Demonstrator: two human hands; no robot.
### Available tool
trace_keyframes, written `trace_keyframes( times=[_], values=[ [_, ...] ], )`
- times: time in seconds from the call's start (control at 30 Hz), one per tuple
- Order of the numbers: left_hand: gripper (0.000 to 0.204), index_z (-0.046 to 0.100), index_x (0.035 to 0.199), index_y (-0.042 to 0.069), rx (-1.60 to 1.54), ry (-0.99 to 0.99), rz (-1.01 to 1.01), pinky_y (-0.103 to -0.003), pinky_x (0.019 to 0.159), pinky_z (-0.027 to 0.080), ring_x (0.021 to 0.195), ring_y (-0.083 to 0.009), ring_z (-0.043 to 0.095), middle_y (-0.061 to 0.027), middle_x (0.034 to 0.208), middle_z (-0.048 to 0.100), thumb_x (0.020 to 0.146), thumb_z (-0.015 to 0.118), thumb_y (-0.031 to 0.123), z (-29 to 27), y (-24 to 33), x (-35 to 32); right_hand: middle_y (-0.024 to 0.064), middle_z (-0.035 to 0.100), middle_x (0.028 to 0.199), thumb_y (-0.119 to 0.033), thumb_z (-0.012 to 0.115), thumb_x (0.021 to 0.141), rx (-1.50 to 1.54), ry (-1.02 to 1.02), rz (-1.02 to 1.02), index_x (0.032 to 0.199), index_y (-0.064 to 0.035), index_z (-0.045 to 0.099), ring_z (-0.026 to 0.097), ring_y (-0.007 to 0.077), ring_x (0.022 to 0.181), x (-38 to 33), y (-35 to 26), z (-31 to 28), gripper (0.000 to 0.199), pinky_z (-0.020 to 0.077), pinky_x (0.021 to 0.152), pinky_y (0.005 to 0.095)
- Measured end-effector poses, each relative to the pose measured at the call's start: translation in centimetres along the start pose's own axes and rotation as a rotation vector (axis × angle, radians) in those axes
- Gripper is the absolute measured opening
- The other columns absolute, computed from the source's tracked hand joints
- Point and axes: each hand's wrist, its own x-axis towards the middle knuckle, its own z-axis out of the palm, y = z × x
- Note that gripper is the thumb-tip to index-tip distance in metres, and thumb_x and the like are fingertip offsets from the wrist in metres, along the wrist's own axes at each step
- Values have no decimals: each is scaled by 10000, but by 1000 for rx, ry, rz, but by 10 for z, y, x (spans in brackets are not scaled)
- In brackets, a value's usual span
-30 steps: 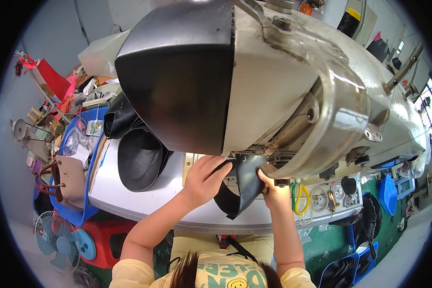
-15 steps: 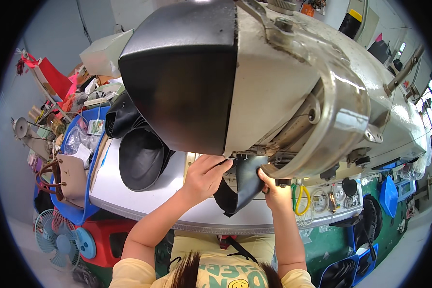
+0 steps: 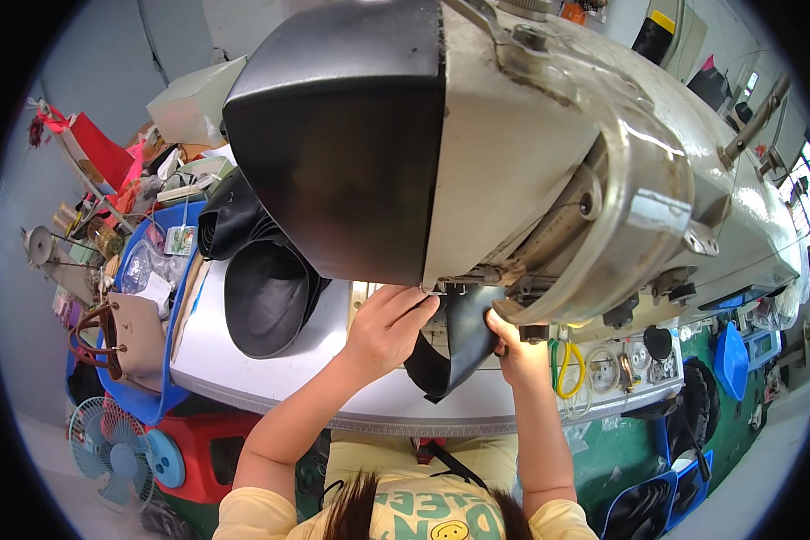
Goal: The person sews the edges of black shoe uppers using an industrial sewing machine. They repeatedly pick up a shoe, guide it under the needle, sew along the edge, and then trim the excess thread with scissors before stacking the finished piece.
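Under the machine head: a black leather piece [image 3: 454, 346] sits on the pale worktop [image 3: 270, 373], its upper end tucked beneath the needle area of the large grey sewing machine [image 3: 549, 171], its lower end curling toward the person.
Long axis: runs from the machine's underside down toward the worktop's front edge, slightly slanted to the left at the bottom.
Left hand [image 3: 389, 326]: fingers curled closed over the piece's upper left edge, tips right at the machine's foot, pressing it flat.
Right hand [image 3: 513, 346]: fingers pinched on the piece's right edge, just beside the machine's lower housing.
Which is nearer: both touch it, one on each side; the left hand's fingers lie closer to the stitching point.
Against the earlier frame: hands and piece lie much as they did; the view has only drifted a little.
Around: a stack of black cut pieces [image 3: 265, 301] to the left on the worktop, a blue tray [image 3: 182, 270] with a tan handbag [image 3: 135, 324], yellow-handled scissors [image 3: 567, 364] to the right, a small fan [image 3: 108, 450] on the floor.
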Motion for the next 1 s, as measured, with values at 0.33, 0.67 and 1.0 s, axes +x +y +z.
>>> trace_keyframes(
  times=[0.33, 0.67, 1.0],
  values=[
    [283, 635, 885, -39, -14, 10, -37, -345, 679, 533, 825, -302, 623, -134, 883, 623, 609, 655, -98, 4, -1, 0, -31, 562, 709, -117, 752, 745, 19, 5, -38, 860, -75, 597, 457, 45, 531, 4, 2, -2, 198, 321, 446, 192],
    [248, 642, 856, -43, -2, 87, -19, -352, 640, 522, 788, -305, 623, -138, 850, 622, 618, 651, -111, 8, 0, -2, -44, 510, 681, -122, 749, 777, -355, 232, -369, 832, -63, 558, 387, 50, 524, -8, 15, 3, 207, 314, 486, 186],
    [236, 645, 844, -39, -44, 44, -49, -373, 669, 523, 808, -310, 619, -141, 857, 628, 613, 655, -89, 7, -4, -4, 202, 472, 1332, 31, 709, 710, -1120, -94, -719, 1162, 1, 574, 637, 250, 952, -47, -3, 48, 473, 572, 682, 297]
  ],
)
